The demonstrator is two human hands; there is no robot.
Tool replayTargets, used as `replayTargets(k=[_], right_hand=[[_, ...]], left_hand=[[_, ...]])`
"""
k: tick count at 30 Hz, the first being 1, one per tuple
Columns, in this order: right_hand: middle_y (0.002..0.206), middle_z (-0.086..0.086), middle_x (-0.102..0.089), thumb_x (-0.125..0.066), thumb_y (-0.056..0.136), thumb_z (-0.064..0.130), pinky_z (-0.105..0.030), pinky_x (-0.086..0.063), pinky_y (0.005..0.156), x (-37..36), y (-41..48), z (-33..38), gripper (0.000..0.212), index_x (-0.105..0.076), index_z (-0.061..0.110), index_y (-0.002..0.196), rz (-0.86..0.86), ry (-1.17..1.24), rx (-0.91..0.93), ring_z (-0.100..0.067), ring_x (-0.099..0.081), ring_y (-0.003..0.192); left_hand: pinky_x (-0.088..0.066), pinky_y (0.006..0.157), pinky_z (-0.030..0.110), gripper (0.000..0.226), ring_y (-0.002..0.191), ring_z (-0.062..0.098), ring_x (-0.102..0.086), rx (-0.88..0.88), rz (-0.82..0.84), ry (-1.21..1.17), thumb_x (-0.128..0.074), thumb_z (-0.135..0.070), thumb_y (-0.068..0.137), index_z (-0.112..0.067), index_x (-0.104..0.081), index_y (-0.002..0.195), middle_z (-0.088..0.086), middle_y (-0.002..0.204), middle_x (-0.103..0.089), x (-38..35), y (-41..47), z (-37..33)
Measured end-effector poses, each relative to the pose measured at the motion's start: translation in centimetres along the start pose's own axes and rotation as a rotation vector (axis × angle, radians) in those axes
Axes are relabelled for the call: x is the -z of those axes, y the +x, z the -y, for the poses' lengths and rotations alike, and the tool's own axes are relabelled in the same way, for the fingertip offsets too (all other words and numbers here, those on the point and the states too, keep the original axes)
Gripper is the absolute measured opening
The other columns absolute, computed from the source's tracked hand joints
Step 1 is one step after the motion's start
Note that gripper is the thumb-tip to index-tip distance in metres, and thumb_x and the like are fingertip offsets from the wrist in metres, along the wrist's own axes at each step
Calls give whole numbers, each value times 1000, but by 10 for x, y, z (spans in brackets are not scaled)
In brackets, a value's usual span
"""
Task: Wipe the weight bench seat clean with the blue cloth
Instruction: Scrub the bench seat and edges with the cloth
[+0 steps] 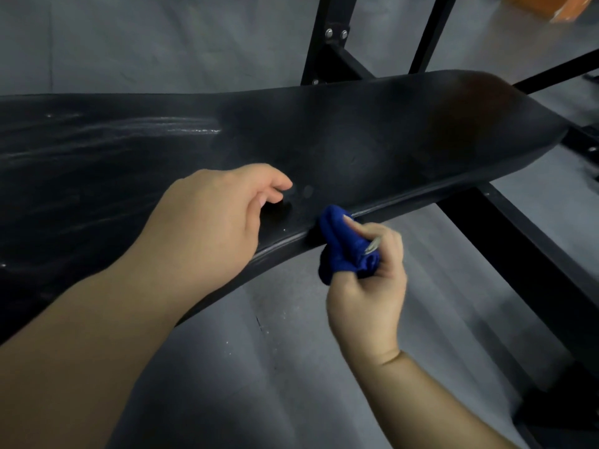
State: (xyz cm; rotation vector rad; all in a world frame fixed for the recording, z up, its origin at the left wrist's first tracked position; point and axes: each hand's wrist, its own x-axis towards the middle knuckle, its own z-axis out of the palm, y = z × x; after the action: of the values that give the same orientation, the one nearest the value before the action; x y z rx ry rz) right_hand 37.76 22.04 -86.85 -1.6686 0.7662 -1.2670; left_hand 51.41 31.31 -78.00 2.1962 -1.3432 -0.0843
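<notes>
- where is the seat?
- the big black weight bench seat (pixel 356 131) lies under the left hand (pixel 214 215) and just past the right hand (pixel 366 286).
- and around it?
- grey floor (pixel 291 351) below both hands, and a black frame (pixel 518 241) to the right of the right hand.
- the hands?
- the left rests on the seat, fingers loose, holding nothing. the right squeezes the bunched blue cloth (pixel 340 247) against the seat's near edge.
</notes>
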Motion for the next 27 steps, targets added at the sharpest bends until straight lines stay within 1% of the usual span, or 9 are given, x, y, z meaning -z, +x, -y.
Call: replayTargets(k=[2,5,7,11,14,17,21,23,27], right_hand=[[100,-18,-56,-57,75,9,-52,-51,74,6,11,-10,32,-62,31,97,-102,19,-89,-38,-59,88],[100,-22,-55,-52,72,9,-52,-51,67,-6,10,-10,31,-56,32,92,-218,61,-184,-38,-58,83],[100,-13,-52,-51,69,5,-52,-50,73,-21,-8,1,38,-53,36,92,-157,20,-87,-36,-55,88],[97,-7,-50,-56,75,4,-29,-46,82,-14,-23,14,29,-61,22,98,117,16,83,-19,-55,91],[97,-17,-54,-58,76,8,-45,-50,75,8,4,-3,25,-61,23,95,-29,-18,5,-38,-57,86],[98,-17,-54,-56,73,2,-53,-51,71,0,5,-2,33,-59,30,90,-127,-2,-113,-39,-58,85],[95,-8,-51,-59,66,-17,-24,-44,81,-31,-42,24,45,-62,17,96,172,54,84,-17,-55,91],[94,-8,-52,-63,67,-18,-21,-43,81,-27,-40,27,44,-65,14,96,251,78,88,-15,-57,90],[95,-18,-54,-62,76,2,-35,-47,80,2,-1,16,29,-65,23,96,18,-3,54,-30,-58,88]], left_hand=[[-38,75,10,32,82,-3,-59,-9,-2,-21,-44,-17,95,-31,-60,119,-22,103,-68,2,-3,2],[-35,79,5,33,93,-1,-60,-19,-7,-25,-44,-13,94,-28,-62,118,-20,104,-68,6,-7,5],[-36,81,7,33,98,1,-60,-22,-5,-26,-45,-12,94,-27,-62,118,-19,104,-68,7,-7,4],[-35,80,8,35,97,0,-58,-22,20,-14,-45,-12,94,-29,-61,120,-19,106,-67,5,-4,2],[-35,78,6,33,94,2,-61,-23,4,-28,-46,-11,94,-28,-62,117,-18,104,-68,7,-5,3],[-35,79,8,32,95,4,-61,-9,-14,-30,-47,-10,94,-27,-63,117,-18,103,-68,8,-7,5],[-41,83,23,34,98,9,-61,2,-24,-42,-47,-8,93,-24,-63,117,-13,102,-69,10,-6,2],[-41,84,24,33,99,9,-61,-5,-35,-44,-47,-7,93,-24,-63,117,-13,103,-69,11,-5,4],[-39,81,3,34,98,0,-60,38,-84,-72,-47,-7,93,-24,-64,117,-14,106,-68,16,-6,9]])
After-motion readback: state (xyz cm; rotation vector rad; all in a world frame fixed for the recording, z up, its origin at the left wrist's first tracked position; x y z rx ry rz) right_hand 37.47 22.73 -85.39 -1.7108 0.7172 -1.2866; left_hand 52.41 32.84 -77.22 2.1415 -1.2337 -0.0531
